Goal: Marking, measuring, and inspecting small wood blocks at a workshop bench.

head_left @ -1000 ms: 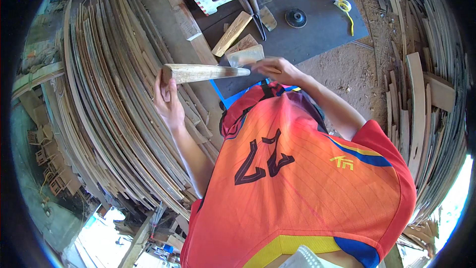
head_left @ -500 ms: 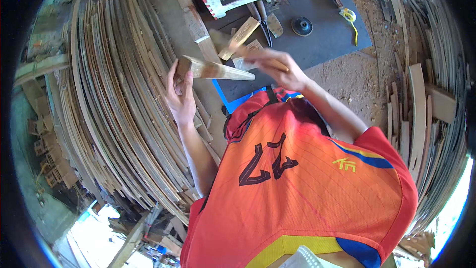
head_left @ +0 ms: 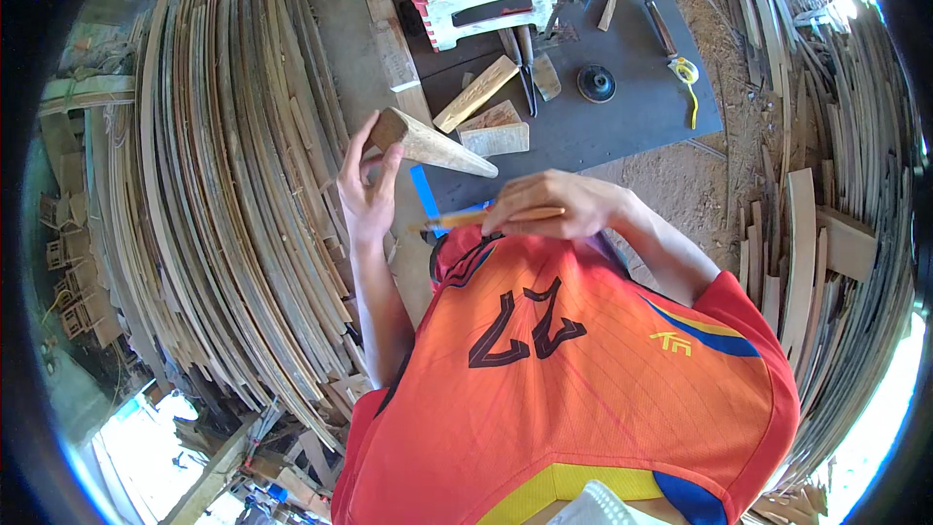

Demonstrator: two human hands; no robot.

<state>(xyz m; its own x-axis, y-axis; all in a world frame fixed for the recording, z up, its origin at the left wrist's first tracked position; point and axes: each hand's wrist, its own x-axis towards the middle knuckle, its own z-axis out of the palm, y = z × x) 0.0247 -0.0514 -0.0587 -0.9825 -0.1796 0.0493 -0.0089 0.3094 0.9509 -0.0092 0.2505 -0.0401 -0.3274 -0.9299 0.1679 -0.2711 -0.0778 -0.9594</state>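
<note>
My left hand [head_left: 367,192] grips a tapered piece of wood [head_left: 435,149] by its thick end, thumb on the near side and fingers behind. The narrow end points right, over the dark board. Lower and to the right, in front of my chest, my right hand [head_left: 569,202] is closed around a slim, orange-brown wooden-handled brush [head_left: 536,215]. Its tip points left and is blurred. Brush and wood are apart.
Wood offcuts [head_left: 476,95], a chisel-like tool [head_left: 528,78], a round black disc [head_left: 596,83] and a yellow tape [head_left: 686,73] lie on the dark board [head_left: 641,107]. A red-and-white step stool [head_left: 476,10] stands beyond. Long wooden strips [head_left: 233,165] are stacked left, more boards [head_left: 802,233] right.
My right hand has drawn the brush down toward my chest, away from the wood. The wood's narrow end now tips lower. The view has shifted, showing more of the stool and a blue bar.
</note>
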